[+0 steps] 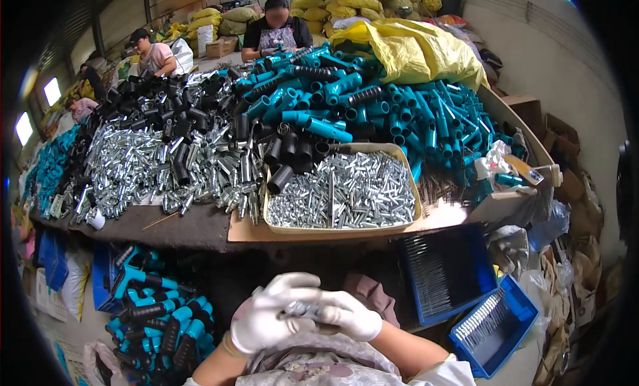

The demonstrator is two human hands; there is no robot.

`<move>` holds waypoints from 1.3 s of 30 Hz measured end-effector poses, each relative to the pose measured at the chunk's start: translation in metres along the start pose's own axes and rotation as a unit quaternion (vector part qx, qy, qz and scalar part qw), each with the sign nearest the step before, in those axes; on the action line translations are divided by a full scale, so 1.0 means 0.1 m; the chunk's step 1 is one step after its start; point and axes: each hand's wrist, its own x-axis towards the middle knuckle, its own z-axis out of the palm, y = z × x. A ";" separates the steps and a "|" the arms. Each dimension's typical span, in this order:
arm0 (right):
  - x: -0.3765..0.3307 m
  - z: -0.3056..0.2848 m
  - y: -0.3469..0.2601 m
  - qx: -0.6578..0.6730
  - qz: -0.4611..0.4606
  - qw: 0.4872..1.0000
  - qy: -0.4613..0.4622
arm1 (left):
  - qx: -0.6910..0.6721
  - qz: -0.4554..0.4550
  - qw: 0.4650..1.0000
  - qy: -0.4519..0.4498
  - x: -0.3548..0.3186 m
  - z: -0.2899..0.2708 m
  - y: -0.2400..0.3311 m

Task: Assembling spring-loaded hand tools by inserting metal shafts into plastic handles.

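Note:
My left hand (pixel 274 313) and my right hand (pixel 353 315), both in white gloves, meet in front of my lap. Small silvery metal parts (pixel 303 309) lie between them, with the fingers of both hands closed around them. Their exact kind is hidden by the fingers and blur. Beyond my hands, at the table's near edge, sits a cream tray (pixel 346 230) full of small shiny metal pins and sleeves. Teal plastic tube fittings (pixel 339 86) are heaped behind the tray, some with black ribbed grips.
Left of the tray spread piles of metal parts (pixel 126 160) and black tubes (pixel 181 163). Blue bins (pixel 459 311) with rows of metal rods stand low right. Teal-and-black handle pieces (pixel 166 313) are heaped low left. A yellow sack (pixel 426 50) covers the far heap; co-workers sit beyond.

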 end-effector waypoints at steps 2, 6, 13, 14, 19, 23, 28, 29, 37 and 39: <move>0.14 -0.18 -0.35 -0.234 0.013 0.969 -0.072 | 0.140 0.085 0.986 0.025 0.06 -0.12 0.19; 0.69 -0.69 -1.16 -0.665 -0.264 0.669 0.202 | 0.095 -0.002 0.995 0.032 -0.10 -0.30 0.18; 1.74 -1.51 -1.75 -0.765 0.046 0.532 0.360 | 0.140 -0.035 0.984 0.105 -0.02 -0.15 0.14; 1.81 -1.51 -1.73 -0.757 0.069 0.539 0.364 | 0.089 -0.029 0.988 0.119 -0.06 -0.17 0.17; 1.83 -1.82 -1.77 -0.743 0.080 0.584 0.316 | 0.104 -0.010 0.987 0.121 -0.03 -0.27 0.15; 1.94 -1.80 -1.76 -0.731 0.076 0.588 0.338 | 0.147 0.023 0.984 0.101 0.12 -0.28 0.10; 1.93 -1.76 -1.69 -0.740 0.022 0.577 0.345 | 0.005 -0.037 0.984 0.175 0.02 -0.23 0.13; 1.91 -1.73 -1.71 -0.744 0.003 0.575 0.341 | -0.017 -0.078 0.979 0.186 -0.03 -0.23 0.09; 1.09 -1.21 -1.92 -0.632 -0.139 0.677 0.349 | -0.143 -0.076 0.911 0.379 -0.12 -0.37 0.09; 0.67 -0.99 -1.62 -0.589 -0.146 0.741 0.287 | -0.163 -0.030 0.902 0.399 -0.10 -0.39 0.06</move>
